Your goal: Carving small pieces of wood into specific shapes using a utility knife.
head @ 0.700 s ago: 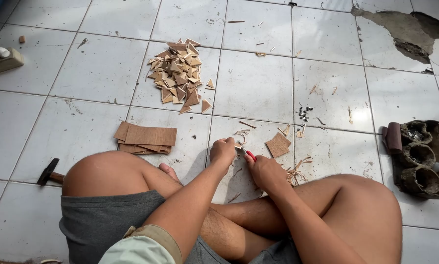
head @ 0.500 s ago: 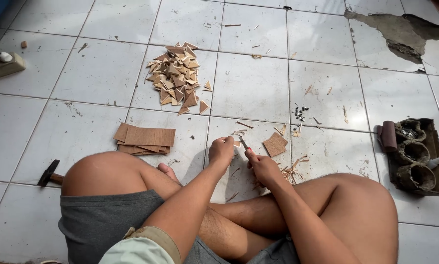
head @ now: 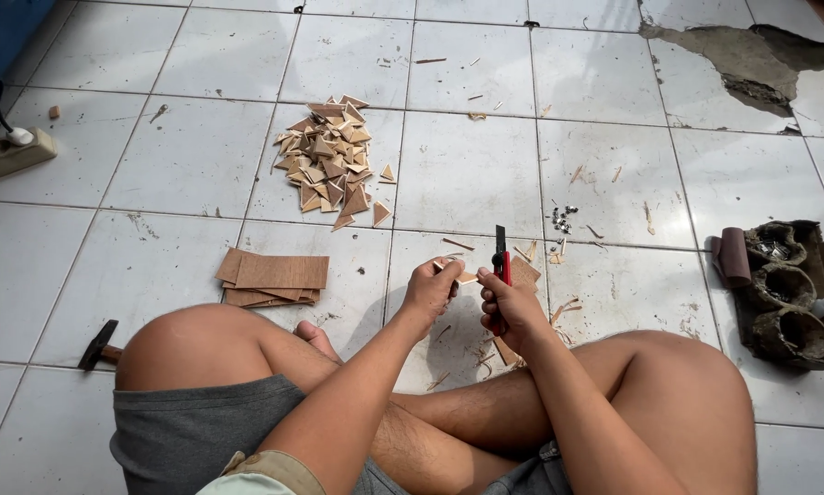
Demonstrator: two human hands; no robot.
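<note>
Head view: right hand (head: 513, 307) now raised, gripping red knife (head: 502, 261) blade-up; left hand (head: 432, 289) pinching wood piece (head: 465, 276). Cut looks finished since earlier. Triangle pile (head: 331, 160) beyond.

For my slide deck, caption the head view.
Seated cross-legged, left hand holds a small wood piece; right hand grips a red knife.

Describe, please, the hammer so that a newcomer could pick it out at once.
Start at the person's bent left knee on the white tiled floor. Just outside that knee lies the hammer, its dark head showing and its handle hidden under the leg. It is the only dark tool there.
</note>
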